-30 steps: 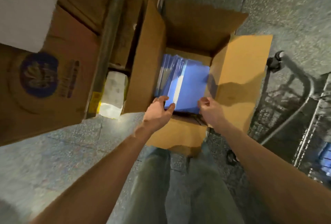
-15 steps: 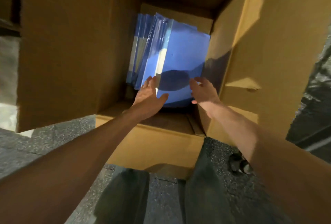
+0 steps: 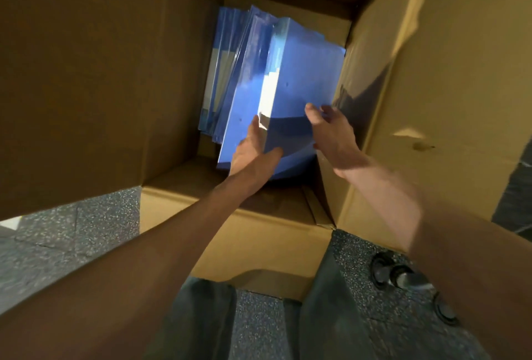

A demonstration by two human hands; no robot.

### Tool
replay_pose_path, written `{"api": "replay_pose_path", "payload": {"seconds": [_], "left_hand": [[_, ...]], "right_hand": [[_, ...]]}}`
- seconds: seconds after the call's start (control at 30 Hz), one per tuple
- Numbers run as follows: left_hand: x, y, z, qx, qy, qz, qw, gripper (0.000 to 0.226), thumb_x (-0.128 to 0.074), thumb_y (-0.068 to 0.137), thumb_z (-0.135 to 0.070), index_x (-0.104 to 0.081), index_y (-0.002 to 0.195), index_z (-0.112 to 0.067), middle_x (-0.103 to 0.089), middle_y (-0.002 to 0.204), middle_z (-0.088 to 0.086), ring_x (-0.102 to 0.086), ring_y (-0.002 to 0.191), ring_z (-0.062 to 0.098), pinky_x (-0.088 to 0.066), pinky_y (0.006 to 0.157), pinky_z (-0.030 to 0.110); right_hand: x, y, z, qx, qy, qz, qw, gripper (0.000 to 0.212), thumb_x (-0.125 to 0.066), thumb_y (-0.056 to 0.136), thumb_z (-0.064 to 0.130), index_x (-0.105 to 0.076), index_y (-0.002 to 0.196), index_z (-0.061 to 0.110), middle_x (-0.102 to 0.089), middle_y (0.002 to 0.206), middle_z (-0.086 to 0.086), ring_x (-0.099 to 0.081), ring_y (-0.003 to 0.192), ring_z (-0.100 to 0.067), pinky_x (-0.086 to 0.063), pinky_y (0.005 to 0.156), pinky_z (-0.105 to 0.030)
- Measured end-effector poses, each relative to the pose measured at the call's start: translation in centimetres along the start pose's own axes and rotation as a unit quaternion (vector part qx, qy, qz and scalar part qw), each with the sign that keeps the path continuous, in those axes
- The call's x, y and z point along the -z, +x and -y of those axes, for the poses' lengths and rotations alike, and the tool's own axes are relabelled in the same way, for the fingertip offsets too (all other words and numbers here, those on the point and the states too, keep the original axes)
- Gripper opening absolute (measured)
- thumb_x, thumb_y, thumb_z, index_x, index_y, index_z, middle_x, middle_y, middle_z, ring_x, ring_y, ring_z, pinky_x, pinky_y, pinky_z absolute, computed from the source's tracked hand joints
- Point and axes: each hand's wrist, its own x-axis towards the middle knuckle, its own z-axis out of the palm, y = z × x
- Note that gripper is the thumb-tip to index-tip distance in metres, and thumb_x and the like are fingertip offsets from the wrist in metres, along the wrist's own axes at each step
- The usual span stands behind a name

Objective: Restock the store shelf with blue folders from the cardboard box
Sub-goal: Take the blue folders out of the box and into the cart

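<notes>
**Q:** How do the hands stand?
**A:** The left hand (image 3: 253, 152) pinches the near end of the front folder (image 3: 305, 83). Its fingers lie along the white-labelled spine and its thumb presses across the cover. The right hand (image 3: 331, 132) is loosely spread and motion-blurred. Its thumb tip touches the same cover and its fingers reach the folder's right edge; whether they clasp that edge cannot be told.

**Q:** Where are the task's things?
**A:** The flat, glossy blue folders (image 3: 230, 71) stand packed on edge inside the large brown corrugated cardboard box (image 3: 86, 71), between and beyond the hands. The front folder is nearest the right hand. The others fan out beyond the left hand's fingertips, leaning on one another.

**Q:** Which way do they point?
**A:** Each long axis runs away from the hands, deeper into the box. The front folder's broad cover faces the right hand, its spine the left.

**Q:** What lies around?
**A:** Nearer than the wrists are the speckled grey floor (image 3: 72, 230) and grey-green trouser legs (image 3: 201, 316). Beneath the right forearm is a black castor wheel (image 3: 397, 273).
</notes>
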Motion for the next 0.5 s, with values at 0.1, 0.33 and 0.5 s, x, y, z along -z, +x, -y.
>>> {"api": "replay_pose_path", "payload": {"seconds": [0.1, 0.33, 0.5], "left_hand": [[-0.2, -1.3, -0.6, -0.014, -0.046, 0.018, 0.999, 0.089, -0.061, 0.083, -0.042, -0.013, 0.159, -0.039, -0.045, 0.154, 0.002, -0.05, 0.133, 0.03, -0.049, 0.103, 0.046], [-1.5, -2.6, -0.6, -0.002, -0.23, 0.047, 0.972, 0.071, -0.058, 0.082, -0.032, -0.037, 0.149, -0.039, -0.062, 0.135, -0.017, -0.06, 0.122, 0.007, -0.051, 0.103, 0.039], [-2.2, -2.6, -1.5, 0.051, -0.348, 0.087, 0.932, 0.039, -0.055, 0.102, -0.009, -0.049, 0.139, -0.021, -0.069, 0.121, -0.005, -0.068, 0.1, 0.009, -0.053, 0.077, 0.016]], "right_hand": [[0.6, 0.3, 1.5, 0.027, -0.027, 0.019, 0.999, 0.067, -0.054, 0.096, 0.056, -0.043, 0.145, 0.011, -0.055, 0.137, -0.007, -0.052, 0.129, -0.028, -0.043, 0.109, -0.046], [1.0, 1.1, 3.2, 0.01, -0.032, -0.003, 0.999, 0.07, -0.06, 0.092, 0.058, -0.046, 0.143, 0.013, -0.056, 0.139, -0.004, -0.052, 0.129, -0.024, -0.039, 0.103, -0.026], [0.7, 0.8, 1.8, 0.023, -0.046, -0.053, 0.997, 0.078, -0.071, 0.081, 0.06, -0.046, 0.14, 0.015, -0.063, 0.128, -0.009, -0.058, 0.12, -0.027, -0.046, 0.101, -0.031]]}}
